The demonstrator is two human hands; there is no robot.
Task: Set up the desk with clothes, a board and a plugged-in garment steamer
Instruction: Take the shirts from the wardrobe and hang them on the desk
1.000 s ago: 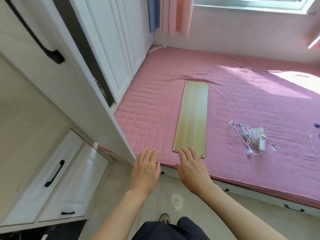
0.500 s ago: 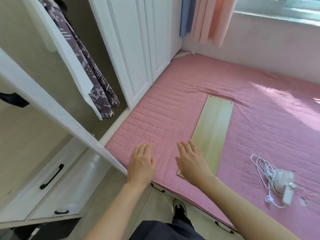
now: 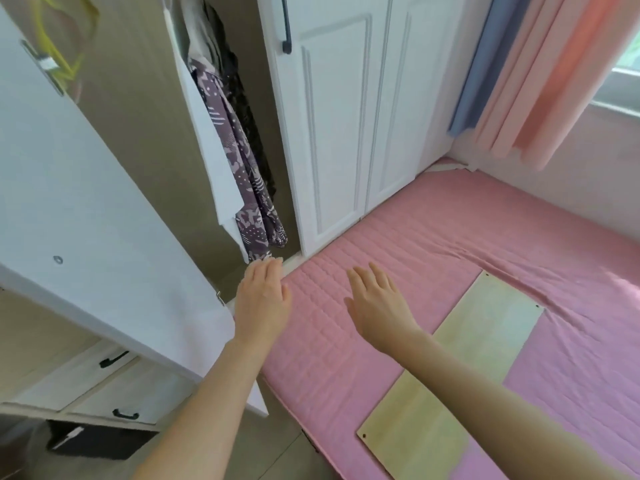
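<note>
- Step, as I judge it: fetching the clothes [image 3: 249, 188], which hang inside the open wardrobe [image 3: 86, 220]. None are taken yet.
- Left hand [image 3: 263, 299]: grip spread, fingers straight and close together, holding nothing. Its fingertips are just below the clothes' hem, at the wardrobe's foot.
- Right hand [image 3: 375, 306]: grip spread and empty, over the bed [image 3: 450, 237], between wardrobe and board [image 3: 495, 323].
- The board lies flat on the bed with the right forearm passing above it; neither hand touches it.
- Steamer and desk are out of view.
- Next move probably calls for raising a hand to the clothes and closing on cloth or hanger. The hangers are hidden, so lift upward to unhook before pulling out.
</note>
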